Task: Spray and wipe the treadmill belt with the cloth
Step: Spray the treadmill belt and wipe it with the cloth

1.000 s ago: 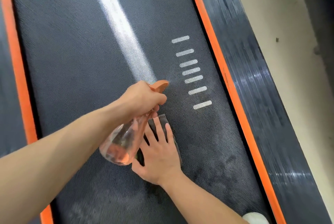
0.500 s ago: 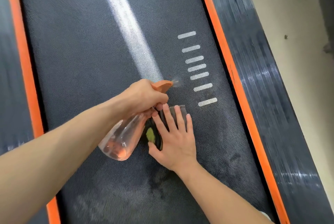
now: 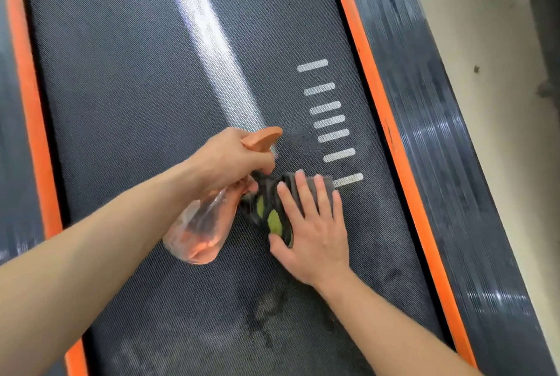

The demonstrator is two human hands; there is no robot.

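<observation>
The dark textured treadmill belt (image 3: 127, 78) fills the view. My left hand (image 3: 230, 157) grips a clear spray bottle (image 3: 200, 230) with an orange spray head, its nozzle pointing right over the belt. My right hand (image 3: 312, 230) presses flat, fingers straight, on a dark grey cloth (image 3: 269, 208) with yellow-green patches that lies on the belt just right of the bottle. A damp dark patch (image 3: 300, 140) shows on the belt beyond the nozzle. Wet smears lie near the bottom of the belt.
Orange strips (image 3: 381, 121) border the belt on both sides, with black ribbed side rails (image 3: 439, 139) outside them. Several white dashes (image 3: 328, 121) are printed on the belt right of centre. Beige floor (image 3: 497, 42) lies to the right.
My right hand has slid the cloth forward and to the right, up the belt toward the white dashes. More of the cloth's yellow-green patches now show. The left hand keeps the bottle in about the same place.
</observation>
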